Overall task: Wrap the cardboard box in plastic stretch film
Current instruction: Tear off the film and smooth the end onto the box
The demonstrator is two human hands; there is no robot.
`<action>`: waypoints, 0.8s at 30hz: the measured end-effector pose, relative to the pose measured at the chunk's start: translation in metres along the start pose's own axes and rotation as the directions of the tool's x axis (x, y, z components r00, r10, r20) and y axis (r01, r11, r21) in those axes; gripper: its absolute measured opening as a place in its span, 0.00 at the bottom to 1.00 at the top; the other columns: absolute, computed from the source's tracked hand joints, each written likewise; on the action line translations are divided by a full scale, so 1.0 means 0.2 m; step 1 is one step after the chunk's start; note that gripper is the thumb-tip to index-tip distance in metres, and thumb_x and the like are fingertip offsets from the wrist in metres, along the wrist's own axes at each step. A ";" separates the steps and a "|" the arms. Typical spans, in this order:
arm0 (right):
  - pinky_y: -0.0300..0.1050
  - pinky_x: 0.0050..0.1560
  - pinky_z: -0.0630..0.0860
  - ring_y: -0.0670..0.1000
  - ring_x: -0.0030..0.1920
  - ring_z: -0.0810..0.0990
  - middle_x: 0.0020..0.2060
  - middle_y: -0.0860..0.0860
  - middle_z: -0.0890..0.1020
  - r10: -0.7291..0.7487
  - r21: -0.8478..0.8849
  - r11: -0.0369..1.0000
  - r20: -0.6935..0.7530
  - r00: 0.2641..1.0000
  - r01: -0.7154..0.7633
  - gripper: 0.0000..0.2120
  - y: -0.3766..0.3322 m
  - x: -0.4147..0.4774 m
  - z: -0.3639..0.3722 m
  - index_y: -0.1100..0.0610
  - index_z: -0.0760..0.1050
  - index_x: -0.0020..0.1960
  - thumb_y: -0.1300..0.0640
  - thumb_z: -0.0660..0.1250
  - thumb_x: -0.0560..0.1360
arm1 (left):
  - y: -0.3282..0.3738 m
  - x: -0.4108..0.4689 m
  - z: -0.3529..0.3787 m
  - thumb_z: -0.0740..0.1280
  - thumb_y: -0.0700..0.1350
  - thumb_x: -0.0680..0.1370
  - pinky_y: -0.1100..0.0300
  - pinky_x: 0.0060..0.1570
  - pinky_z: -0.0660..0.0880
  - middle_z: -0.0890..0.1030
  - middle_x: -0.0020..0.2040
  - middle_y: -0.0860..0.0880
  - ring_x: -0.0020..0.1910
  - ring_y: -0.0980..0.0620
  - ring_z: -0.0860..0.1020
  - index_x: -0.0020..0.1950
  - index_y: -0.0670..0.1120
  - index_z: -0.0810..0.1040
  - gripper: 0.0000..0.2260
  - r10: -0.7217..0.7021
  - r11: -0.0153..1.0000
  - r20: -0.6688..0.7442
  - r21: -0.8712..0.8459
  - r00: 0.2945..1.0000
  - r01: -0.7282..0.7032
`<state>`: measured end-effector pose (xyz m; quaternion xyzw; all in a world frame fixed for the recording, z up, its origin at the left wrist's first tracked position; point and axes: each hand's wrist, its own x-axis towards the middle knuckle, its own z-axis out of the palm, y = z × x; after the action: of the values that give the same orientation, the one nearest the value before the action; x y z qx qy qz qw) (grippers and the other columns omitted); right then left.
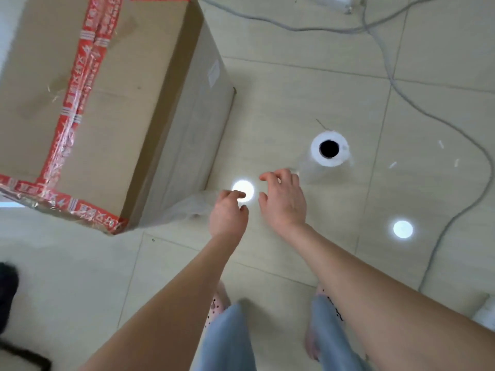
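Film roll [330, 149] upright right of the cardboard box [107, 103], core hole facing up, white, my left hand [227, 214] pinching clear film [187, 207], my right hand [285, 200] with fingers curled apart, hold unclear

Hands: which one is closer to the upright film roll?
The right hand, with its fingertips reaching almost to the base of the film roll; the left hand sits farther off, toward the cardboard box.

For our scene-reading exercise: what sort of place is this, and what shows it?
Probably an indoor room, perhaps a home or small office: a glossy tiled floor with round light reflections, grey cables trailing across it, and the cardboard box and roll of stretch film standing on that floor.
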<state>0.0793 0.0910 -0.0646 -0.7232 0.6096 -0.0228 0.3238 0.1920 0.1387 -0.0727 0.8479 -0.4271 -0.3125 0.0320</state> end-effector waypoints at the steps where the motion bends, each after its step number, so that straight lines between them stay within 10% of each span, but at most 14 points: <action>1: 0.43 0.56 0.67 0.53 0.62 0.65 0.61 0.51 0.69 -0.005 -0.001 1.000 0.023 1.000 0.005 0.17 -0.02 -0.03 0.05 0.51 0.70 0.64 0.56 0.63 0.76 | -0.05 -0.01 0.00 0.62 0.41 0.77 0.56 0.47 0.75 0.73 0.63 0.53 0.53 0.51 0.78 0.62 0.50 0.76 0.14 -0.007 1.000 -0.011 0.016 1.000 0.007; 24: 0.48 0.56 0.70 0.54 0.63 0.67 0.62 0.53 0.70 -0.109 -0.058 0.992 0.020 0.994 0.110 0.17 -0.30 0.06 1.42 0.53 0.68 0.66 0.55 0.60 0.78 | -1.26 0.37 0.36 0.61 0.40 0.77 0.55 0.48 0.74 0.72 0.62 0.50 0.60 0.50 0.72 0.63 0.48 0.74 0.15 0.318 0.932 -0.095 0.211 0.943 -0.293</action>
<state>0.2560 0.2088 -0.2625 -0.7648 0.5669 -0.0166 0.3057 0.3614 0.2591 -0.2489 0.7882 -0.5796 -0.2055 0.0248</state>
